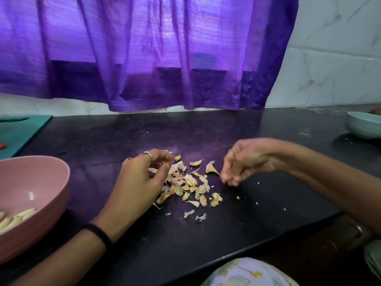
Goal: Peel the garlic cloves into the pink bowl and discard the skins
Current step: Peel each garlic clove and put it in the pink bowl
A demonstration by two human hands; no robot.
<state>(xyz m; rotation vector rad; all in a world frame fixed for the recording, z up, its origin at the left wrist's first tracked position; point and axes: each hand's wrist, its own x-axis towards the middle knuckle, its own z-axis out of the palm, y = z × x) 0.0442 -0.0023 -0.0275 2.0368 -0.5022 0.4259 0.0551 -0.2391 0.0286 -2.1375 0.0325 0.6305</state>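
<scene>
On the black counter (206,244), the skins (189,186) lie in a loose heap between the two hands. The left hand (142,178) touches the heap's left edge, fingers curled, pinching some skins. The right hand (243,162) is just to the right of the heap, fingers bunched; whether it holds anything I cannot tell. Peeled cloves (16,219) lie in the pink bowl (53,182), far left. The left hand is nearer, so it should gather first, I think.

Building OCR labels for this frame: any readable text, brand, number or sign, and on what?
None readable.
Round pink plastic bowl: plain, no print visible.
Pale green bowl: plain.
Purple cloth curtain: plain weave, no lettering.
Teal cutting board: no marks legible.
Floral patterned cloth: pattern only, no words.
White marbled wall tiles: veining only.
</scene>
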